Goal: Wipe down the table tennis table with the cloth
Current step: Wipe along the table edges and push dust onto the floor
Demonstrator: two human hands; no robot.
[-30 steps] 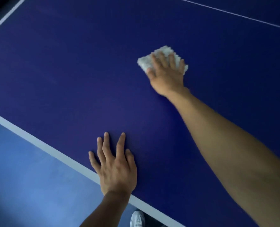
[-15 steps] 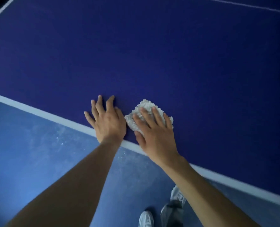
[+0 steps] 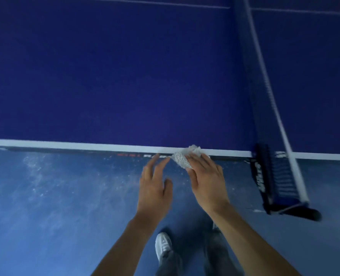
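Note:
The dark blue table tennis table fills the upper half of the head view, and its white edge line runs across the middle. A white nubby cloth sits at the near edge, partly hanging off it. My right hand holds the cloth with its fingers over it, just off the table's edge. My left hand hovers beside it to the left with fingers straight, holding nothing and off the table.
The net with its white top tape runs from the upper right down to a black clamp post overhanging the near edge. Below lies a dusty blue floor. My white shoe and grey trouser legs stand beneath my hands.
The right hand has dragged the cloth from the far table surface back to the near edge and partly over it. The left hand has lifted off the table. The view has shifted right, so the net now shows.

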